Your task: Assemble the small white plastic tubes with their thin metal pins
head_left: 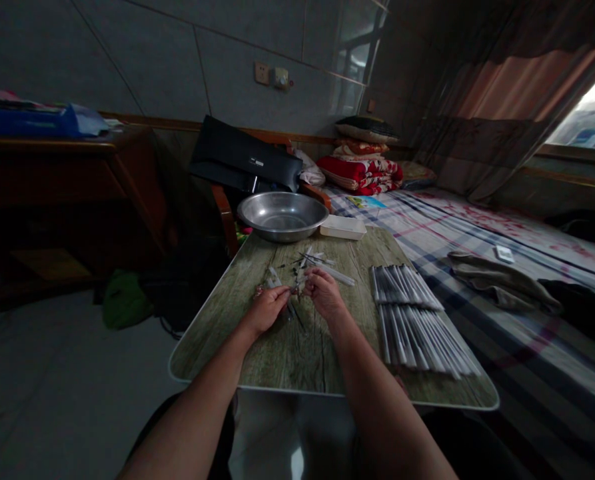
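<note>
My left hand (267, 310) is closed in a pinch over the middle of the wood-patterned table (327, 360). A small thing shows at its fingertips, too blurred to name. Just to the right, my right hand (323, 293) has thumb and fingers pressed together, and what they hold is unclear. The two hands' fingertips are close to each other. Beyond them lies a loose pile of thin black and clear parts (310, 259), with a clear tube-like piece (342, 276) at its right. Two rows of slim pen-like sticks (422, 337) with dark ends lie at the table's right.
A steel basin (283, 217) stands at the table's far edge, beside a shallow white box (343, 227). Behind is a chair with a black bag (242, 157). A bed with a checked sheet (407, 220) adjoins the right; a wooden desk (67, 173) stands left.
</note>
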Motion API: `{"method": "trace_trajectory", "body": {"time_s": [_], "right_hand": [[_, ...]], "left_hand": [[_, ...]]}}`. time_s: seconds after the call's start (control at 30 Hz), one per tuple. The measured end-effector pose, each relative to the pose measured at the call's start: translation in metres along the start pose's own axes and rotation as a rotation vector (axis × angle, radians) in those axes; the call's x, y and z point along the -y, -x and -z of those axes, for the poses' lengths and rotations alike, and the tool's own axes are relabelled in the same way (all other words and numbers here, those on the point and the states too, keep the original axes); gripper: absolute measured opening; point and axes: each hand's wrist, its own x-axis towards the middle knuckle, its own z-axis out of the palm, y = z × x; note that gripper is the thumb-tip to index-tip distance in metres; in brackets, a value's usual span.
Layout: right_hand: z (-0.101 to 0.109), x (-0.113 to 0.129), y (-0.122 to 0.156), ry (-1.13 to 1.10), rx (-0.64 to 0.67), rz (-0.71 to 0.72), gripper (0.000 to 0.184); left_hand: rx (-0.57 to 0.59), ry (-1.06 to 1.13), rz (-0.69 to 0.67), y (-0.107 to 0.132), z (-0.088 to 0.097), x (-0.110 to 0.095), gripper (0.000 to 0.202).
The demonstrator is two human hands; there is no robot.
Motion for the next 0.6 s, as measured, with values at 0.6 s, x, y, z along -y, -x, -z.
{"method": "trace_trajectory", "body": {"time_s": [0.6], "right_hand": [[0.005,-0.011,0.004,0.191,0.179,0.005,0.023]], "left_hand": [[0.206,-0.914,-0.303,0.006,0.001,-0.009,0.028]]}}
